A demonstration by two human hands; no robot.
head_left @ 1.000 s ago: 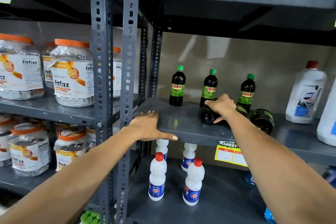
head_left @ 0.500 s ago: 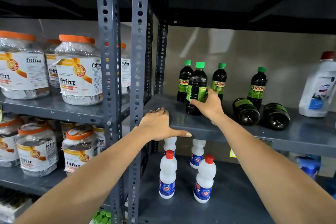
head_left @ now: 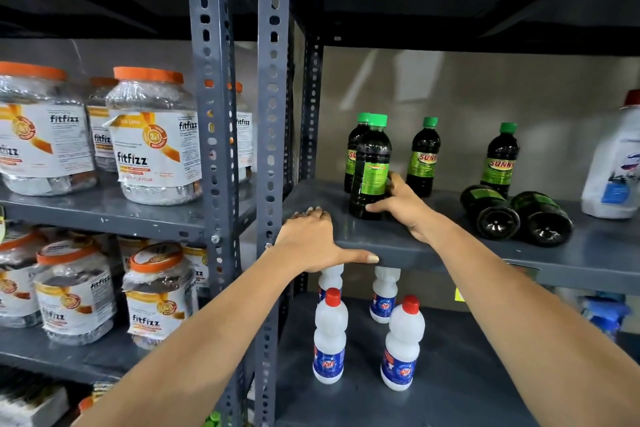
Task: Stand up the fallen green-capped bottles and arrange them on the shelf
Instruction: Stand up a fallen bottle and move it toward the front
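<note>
Bottles with green caps stand on the grey metal shelf (head_left: 398,243). The right hand (head_left: 403,206) grips one dark bottle (head_left: 370,170) upright. The left hand (head_left: 311,241) rests open on the shelf edge. Two fallen dark bottles (head_left: 516,215) lie right of the right hand.

left hand (head_left: 308,241): flat, palm down, thumb out | right hand (head_left: 403,206): fingers curled in a grasp

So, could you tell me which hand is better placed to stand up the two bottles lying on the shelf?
The right hand. It is on the standing bottle, on the same side as the fallen bottles. The left hand rests on the shelf edge, farther away at the left corner.
</note>
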